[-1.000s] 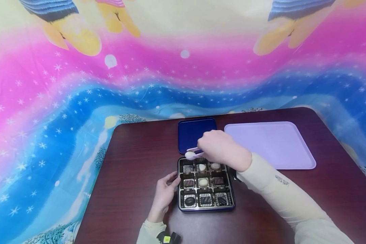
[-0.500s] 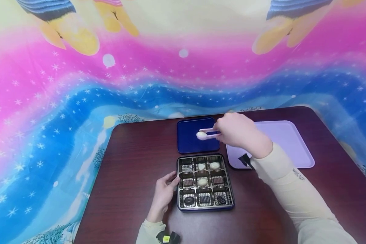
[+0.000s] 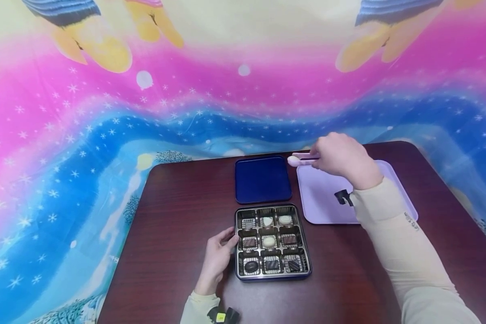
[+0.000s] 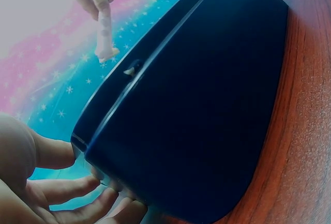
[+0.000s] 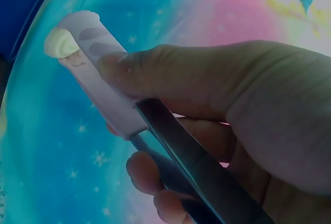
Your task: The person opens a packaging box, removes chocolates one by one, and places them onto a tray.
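Note:
In the head view, a dark tin [image 3: 272,275] of chocolates stands on the table, its tray divided into several compartments. White and brown chocolates lie in most of them; the far left compartment shows only a ribbed bottom. My left hand [image 3: 219,252] rests against the tin's left side, thumb at the rim, and in the left wrist view its fingertips touch the dark wall. My right hand [image 3: 343,155] grips pale pink-tipped tongs [image 5: 106,79] with metal arms. Between the tips sits a white chocolate [image 5: 61,43], held above the table's far side near the lilac tray.
A lilac tray [image 3: 321,211] lies at the back right, partly under my right arm. Left of it lies a flat navy lid [image 3: 263,180], behind the tin. A printed cloth [image 3: 243,108] hangs behind the dark wooden table [image 3: 178,216].
My right hand has carried the tongs and white chocolate from above the tin's far edge, over the lid, rightward and back to the tray's far left corner. My left hand has stayed put.

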Demonstrator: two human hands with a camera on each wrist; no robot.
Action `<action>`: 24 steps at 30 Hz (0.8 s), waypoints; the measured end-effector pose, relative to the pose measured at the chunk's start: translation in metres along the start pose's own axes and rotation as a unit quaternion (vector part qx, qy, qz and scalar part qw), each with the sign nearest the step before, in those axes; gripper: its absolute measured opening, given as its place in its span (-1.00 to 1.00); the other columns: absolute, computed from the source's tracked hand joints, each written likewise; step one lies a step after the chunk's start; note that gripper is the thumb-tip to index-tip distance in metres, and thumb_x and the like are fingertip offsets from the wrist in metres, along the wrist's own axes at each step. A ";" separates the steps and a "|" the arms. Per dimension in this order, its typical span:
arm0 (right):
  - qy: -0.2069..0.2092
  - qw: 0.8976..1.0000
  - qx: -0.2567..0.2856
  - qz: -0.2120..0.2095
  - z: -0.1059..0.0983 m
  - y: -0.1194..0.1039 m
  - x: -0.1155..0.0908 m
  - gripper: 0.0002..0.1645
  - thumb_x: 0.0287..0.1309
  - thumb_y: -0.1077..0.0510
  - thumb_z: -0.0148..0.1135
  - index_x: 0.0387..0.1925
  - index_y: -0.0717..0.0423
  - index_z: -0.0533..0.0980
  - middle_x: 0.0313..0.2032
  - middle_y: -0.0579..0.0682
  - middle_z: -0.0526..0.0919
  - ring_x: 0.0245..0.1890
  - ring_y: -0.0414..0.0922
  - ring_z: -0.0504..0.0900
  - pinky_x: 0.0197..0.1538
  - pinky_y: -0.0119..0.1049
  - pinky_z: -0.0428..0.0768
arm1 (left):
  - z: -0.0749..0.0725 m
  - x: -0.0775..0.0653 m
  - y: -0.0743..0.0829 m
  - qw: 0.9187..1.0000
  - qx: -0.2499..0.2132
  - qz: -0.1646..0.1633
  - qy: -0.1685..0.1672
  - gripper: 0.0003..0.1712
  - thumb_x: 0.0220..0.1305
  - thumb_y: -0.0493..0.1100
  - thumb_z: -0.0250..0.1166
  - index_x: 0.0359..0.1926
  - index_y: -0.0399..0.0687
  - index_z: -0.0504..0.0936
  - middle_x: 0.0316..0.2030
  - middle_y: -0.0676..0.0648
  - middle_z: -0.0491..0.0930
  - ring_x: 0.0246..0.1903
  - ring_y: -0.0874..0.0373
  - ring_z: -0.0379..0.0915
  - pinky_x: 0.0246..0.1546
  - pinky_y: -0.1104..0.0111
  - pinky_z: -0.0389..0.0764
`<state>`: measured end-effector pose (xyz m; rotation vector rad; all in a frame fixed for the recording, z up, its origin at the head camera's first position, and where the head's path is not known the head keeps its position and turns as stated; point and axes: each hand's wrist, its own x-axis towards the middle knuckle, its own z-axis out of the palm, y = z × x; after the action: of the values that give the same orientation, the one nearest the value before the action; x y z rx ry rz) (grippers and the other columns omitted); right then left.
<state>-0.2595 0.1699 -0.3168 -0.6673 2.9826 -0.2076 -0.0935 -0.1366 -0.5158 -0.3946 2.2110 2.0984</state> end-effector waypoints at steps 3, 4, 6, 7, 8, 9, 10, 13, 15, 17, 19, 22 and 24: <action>0.000 1.000 -0.001 0.013 0.001 0.012 0.003 -0.89 0.11 0.12 0.42 -0.30 -0.01 0.76 -0.39 0.00 0.71 -0.42 -0.01 0.57 -0.39 -0.05 0.53 | 0.000 0.000 0.000 1.000 0.000 0.000 -0.001 -0.49 0.39 -0.34 0.23 0.28 -0.55 0.43 0.15 -0.46 0.54 -0.04 -0.06 0.60 -0.24 0.28 0.73; -0.002 1.000 0.001 0.019 0.001 0.016 0.003 -0.89 0.12 0.12 0.41 -0.30 0.00 0.76 -0.39 0.01 0.71 -0.42 -0.01 0.56 -0.38 -0.04 0.53 | 0.000 0.000 0.000 1.000 0.000 0.000 -0.001 -0.49 0.39 -0.34 0.24 0.28 -0.55 0.43 0.15 -0.46 0.54 -0.05 -0.06 0.60 -0.24 0.28 0.73; -0.004 1.000 0.004 0.030 0.002 0.024 0.004 -0.84 0.13 0.12 0.40 -0.24 0.03 0.76 -0.31 0.04 0.73 -0.38 -0.01 0.57 -0.35 -0.03 0.54 | 0.000 0.000 0.001 1.000 0.001 0.000 -0.002 -0.49 0.39 -0.35 0.24 0.28 -0.55 0.43 0.15 -0.46 0.54 -0.04 -0.07 0.60 -0.23 0.29 0.72; -0.006 0.999 0.007 0.034 0.003 0.027 0.005 -0.83 0.14 0.12 0.39 -0.23 0.04 0.76 -0.31 0.05 0.73 -0.38 -0.01 0.56 -0.35 -0.04 0.53 | 0.000 0.000 0.001 1.000 0.001 0.000 -0.003 -0.49 0.39 -0.35 0.23 0.28 -0.55 0.43 0.16 -0.46 0.53 -0.04 -0.08 0.60 -0.22 0.29 0.73; -0.008 0.999 0.009 0.039 0.004 0.031 0.005 -0.84 0.15 0.13 0.38 -0.23 0.04 0.76 -0.32 0.05 0.71 -0.38 -0.01 0.54 -0.35 -0.05 0.52 | -0.001 0.000 0.001 1.000 0.001 0.000 -0.003 -0.49 0.39 -0.35 0.23 0.28 -0.56 0.43 0.16 -0.46 0.53 -0.03 -0.09 0.60 -0.22 0.29 0.73; -0.013 0.999 0.012 0.043 0.006 0.034 0.006 -0.86 0.15 0.13 0.37 -0.26 0.04 0.75 -0.36 0.05 0.69 -0.40 -0.01 0.52 -0.36 -0.07 0.49 | -0.001 0.000 0.001 1.000 0.002 0.001 -0.004 -0.49 0.39 -0.35 0.23 0.28 -0.56 0.43 0.16 -0.46 0.53 -0.03 -0.10 0.60 -0.21 0.28 0.73; -0.015 0.999 0.013 0.044 0.007 0.037 0.007 -0.89 0.15 0.12 0.38 -0.30 0.04 0.75 -0.39 0.03 0.67 -0.42 -0.02 0.51 -0.37 -0.09 0.49 | -0.001 0.000 0.001 1.000 0.002 0.002 -0.004 -0.49 0.39 -0.35 0.23 0.28 -0.56 0.43 0.16 -0.46 0.53 -0.03 -0.11 0.60 -0.21 0.28 0.73; -0.022 0.998 0.017 0.052 0.014 0.046 0.008 -0.92 0.15 0.13 0.39 -0.42 0.03 0.70 -0.51 -0.01 0.56 -0.47 -0.03 0.43 -0.43 -0.14 0.41 | -0.001 -0.001 0.002 1.000 0.001 0.002 -0.003 -0.50 0.40 -0.34 0.23 0.28 -0.55 0.43 0.15 -0.45 0.53 -0.03 -0.10 0.60 -0.21 0.27 0.73; -0.028 0.998 0.020 0.057 0.018 0.050 0.009 -0.88 0.13 0.13 0.41 -0.48 0.04 0.67 -0.55 -0.01 0.51 -0.49 -0.03 0.40 -0.45 -0.15 0.37 | 0.000 -0.001 0.002 1.000 0.001 0.003 -0.003 -0.50 0.40 -0.33 0.23 0.28 -0.54 0.43 0.15 -0.45 0.54 -0.04 -0.08 0.60 -0.21 0.26 0.73; -0.030 0.997 0.024 0.061 0.023 0.055 0.011 -0.90 0.11 0.13 0.43 -0.46 0.04 0.68 -0.52 -0.02 0.55 -0.47 -0.01 0.43 -0.45 -0.14 0.40 | 0.000 -0.001 0.002 1.000 0.001 0.003 -0.002 -0.49 0.40 -0.32 0.24 0.28 -0.53 0.44 0.15 -0.44 0.54 -0.05 -0.06 0.60 -0.22 0.26 0.73; -0.036 0.997 0.028 0.065 0.028 0.058 0.013 -0.91 0.10 0.12 0.44 -0.43 0.04 0.70 -0.48 -0.01 0.59 -0.45 0.00 0.45 -0.43 -0.12 0.42 | 0.000 -0.001 0.002 1.000 0.003 0.005 0.000 -0.49 0.40 -0.32 0.24 0.28 -0.53 0.44 0.14 -0.43 0.55 -0.05 -0.05 0.60 -0.21 0.27 0.73; -0.047 0.996 0.032 0.068 0.035 0.061 0.016 -0.91 0.09 0.11 0.46 -0.39 0.05 0.72 -0.45 -0.01 0.63 -0.43 0.02 0.49 -0.40 -0.08 0.47 | 0.000 -0.001 0.001 1.000 0.003 0.005 0.001 -0.50 0.39 -0.33 0.25 0.27 -0.53 0.45 0.13 -0.43 0.56 -0.06 -0.04 0.60 -0.21 0.28 0.72; -0.055 0.996 0.032 0.069 0.039 0.063 0.018 -0.89 0.09 0.10 0.47 -0.36 0.05 0.74 -0.41 -0.01 0.67 -0.41 0.02 0.51 -0.37 -0.06 0.50 | 0.000 -0.001 0.000 1.000 0.004 0.006 0.001 -0.50 0.39 -0.34 0.25 0.27 -0.54 0.45 0.13 -0.44 0.56 -0.06 -0.05 0.61 -0.21 0.28 0.72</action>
<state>-0.2977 0.2143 -0.3659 -0.4487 2.8886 -0.2481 -0.0928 -0.1370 -0.5152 -0.3834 2.2284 2.0959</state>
